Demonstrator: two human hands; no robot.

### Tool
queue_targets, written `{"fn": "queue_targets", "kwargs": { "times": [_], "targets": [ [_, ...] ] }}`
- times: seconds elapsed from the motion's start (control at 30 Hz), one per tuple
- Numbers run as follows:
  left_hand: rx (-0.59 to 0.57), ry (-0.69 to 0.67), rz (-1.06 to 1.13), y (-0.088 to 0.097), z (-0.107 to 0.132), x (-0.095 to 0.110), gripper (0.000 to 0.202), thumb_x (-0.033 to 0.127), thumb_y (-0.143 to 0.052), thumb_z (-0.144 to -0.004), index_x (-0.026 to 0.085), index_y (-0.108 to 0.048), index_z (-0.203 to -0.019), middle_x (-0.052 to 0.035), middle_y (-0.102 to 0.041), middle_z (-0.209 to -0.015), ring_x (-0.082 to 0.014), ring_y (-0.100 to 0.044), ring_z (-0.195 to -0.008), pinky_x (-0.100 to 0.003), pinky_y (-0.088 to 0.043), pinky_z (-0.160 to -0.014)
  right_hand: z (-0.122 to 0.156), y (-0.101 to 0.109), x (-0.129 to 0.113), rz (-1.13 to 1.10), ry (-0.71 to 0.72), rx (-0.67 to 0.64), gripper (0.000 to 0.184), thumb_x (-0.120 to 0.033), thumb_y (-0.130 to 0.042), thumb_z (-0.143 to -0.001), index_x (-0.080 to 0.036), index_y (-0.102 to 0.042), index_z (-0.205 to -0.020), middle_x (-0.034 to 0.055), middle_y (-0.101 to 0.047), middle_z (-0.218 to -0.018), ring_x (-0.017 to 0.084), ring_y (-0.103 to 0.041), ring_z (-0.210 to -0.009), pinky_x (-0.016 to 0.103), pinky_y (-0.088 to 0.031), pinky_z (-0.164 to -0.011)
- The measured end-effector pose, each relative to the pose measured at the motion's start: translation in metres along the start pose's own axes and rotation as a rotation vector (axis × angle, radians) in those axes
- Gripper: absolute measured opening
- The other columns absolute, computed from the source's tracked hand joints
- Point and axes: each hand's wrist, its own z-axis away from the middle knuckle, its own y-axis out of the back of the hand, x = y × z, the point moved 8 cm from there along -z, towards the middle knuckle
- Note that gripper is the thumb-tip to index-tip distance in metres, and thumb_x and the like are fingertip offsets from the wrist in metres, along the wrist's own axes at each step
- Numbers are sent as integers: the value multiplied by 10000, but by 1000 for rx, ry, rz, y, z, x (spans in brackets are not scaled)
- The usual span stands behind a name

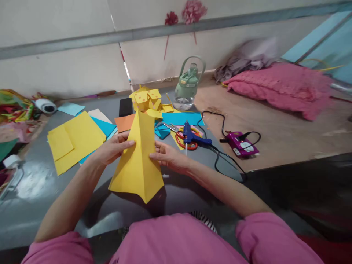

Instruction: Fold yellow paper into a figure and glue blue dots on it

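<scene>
A yellow sheet of paper point(140, 157), creased down its middle, stands raised above the grey table. My left hand point(117, 146) grips its left edge, thumb on the near face and fingers behind. On the right edge my right hand point(167, 156) pinches it the same way, its fingers partly hidden by the paper. Just beyond my right hand lie a blue glue gun point(192, 136) and scissors with red handles point(180, 134). To the left of my left hand is a stack of yellow paper point(82, 135) with blue sheets under it.
A green bottle point(187, 88) stands at the back beside crumpled yellow paper pieces point(145, 99) and a black phone point(125, 107). A black cord runs right, near a purple power strip point(239, 143). Pink cloth point(277, 86) lies far right; a white camera point(46, 106) sits left.
</scene>
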Motion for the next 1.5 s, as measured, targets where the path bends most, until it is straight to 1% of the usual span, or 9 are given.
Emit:
{"fn": "queue_targets", "kwargs": {
  "times": [0.2, 0.37, 0.57, 0.7, 0.77, 0.83, 1.0, 1.13, 1.5],
  "targets": [
    [25, -77, 59, -2, 0, 6, 636, 403, -933, -610, 273, -701, -1189, -16, -771, -847, -185, -740, -687, -226, -585, -583, 7, -7, 4, 181, -54, -44, 726, -579, -807, -738, -219, -593, -1331, 116, -706, -1236, 249, -687, -1080, 383, -563, -898],
    [216, -270, 109, -1, 5, 25, 563, 317, -917, -646, 258, -679, -1152, 72, -645, -668, -110, -679, -596, -190, -566, -575, 34, 17, -60, 709, 314, 419, 601, -597, -599, -915, -228, -552, -1387, 140, -599, -1407, 273, -571, -1278, 443, -479, -1029],
    [407, -592, -26, 6, 7, 46, 589, 403, -842, -750, 287, -585, -1266, 55, -648, -752, -113, -665, -695, -208, -557, -649, 36, -17, -84, 1054, 411, 256, 265, -426, -621, -942, -195, -705, -1042, 53, -764, -1003, 200, -694, -899, 316, -496, -804],
    [618, -907, -429, 10, 38, 73, 607, 478, -760, -827, 310, -533, -1364, -28, -683, -1009, -175, -678, -930, -309, -570, -804, 36, -19, -104, 1252, 506, 379, 228, -331, -575, -974, -190, -685, -832, 23, -740, -820, 167, -649, -737, 285, -427, -676],
    [837, -1111, -787, -2, 71, 94, 606, 449, -773, -824, 315, -549, -1370, -76, -661, -1222, -244, -625, -1161, -419, -519, -985, 36, -23, -117, 1380, 565, 398, 197, -323, -581, -974, -191, -694, -880, 32, -747, -856, 173, -649, -756, 289, -415, -678],
    [895, -1179, -1168, -27, 88, 111, 438, 407, -765, -842, 321, -648, -1255, -76, -662, -1278, -302, -535, -1314, -530, -380, -1144, 36, -35, -128, 1555, 636, 381, 183, -308, -579, -975, -188, -700, -909, 44, -744, -853, 187, -648, -774, 303, -412, -703],
    [697, -1118, -1538, -67, 88, 133, 52, 339, -682, -917, 325, -730, -933, 16, -762, -956, -289, -568, -1282, -655, -163, -1212, 45, -79, -152, 2039, 960, 401, 282, -284, -479, -1030, -186, -720, -921, 56, -731, -822, 211, -619, -814, 365, -372, -804],
    [742, -1077, -1491, -70, 87, 144, 150, 259, -624, -939, 281, -711, -819, 23, -748, -814, -247, -629, -1166, -661, -182, -1206, 53, -102, -167, 2122, 1139, 425, 277, -302, -480, -1041, -204, -720, -945, 32, -739, -846, 201, -585, -820, 382, -339, -859],
    [797, -1025, -1401, -51, 92, 143, 93, 234, -635, -860, 273, -704, -812, 36, -754, -793, -214, -697, -1053, -598, -239, -1223, 50, -95, -178, 1944, 1047, 319, 294, -323, -486, -1040, -217, -659, -827, 7, -724, -787, 180, -604, -764, 375, -364, -836]
  ]
}}
